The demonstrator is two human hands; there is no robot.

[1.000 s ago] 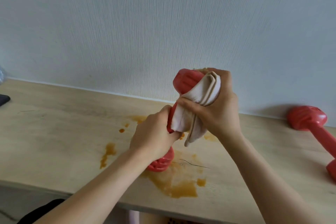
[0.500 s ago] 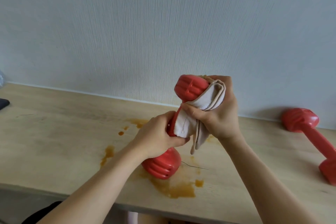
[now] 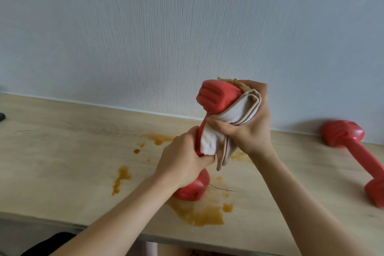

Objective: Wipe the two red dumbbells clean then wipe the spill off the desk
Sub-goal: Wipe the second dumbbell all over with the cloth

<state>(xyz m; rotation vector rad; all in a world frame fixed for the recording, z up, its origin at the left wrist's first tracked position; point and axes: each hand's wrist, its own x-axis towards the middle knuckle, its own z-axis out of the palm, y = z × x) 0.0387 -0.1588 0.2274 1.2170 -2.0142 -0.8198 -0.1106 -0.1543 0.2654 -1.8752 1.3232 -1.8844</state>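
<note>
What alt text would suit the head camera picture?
A left hand grips a red dumbbell by its handle while the right hand rubs a folded cloth on it, above an orange spill on a wooden desk.

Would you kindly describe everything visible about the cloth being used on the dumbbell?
The cloth is off-white to beige, soft-looking fabric folded into several layers, with a yellowish edge showing at its top. The right hand grips it and presses it round the upper head and handle of the held dumbbell, which the left hand holds by the handle. Its loose ends hang down between the hands, above the desk.
</note>
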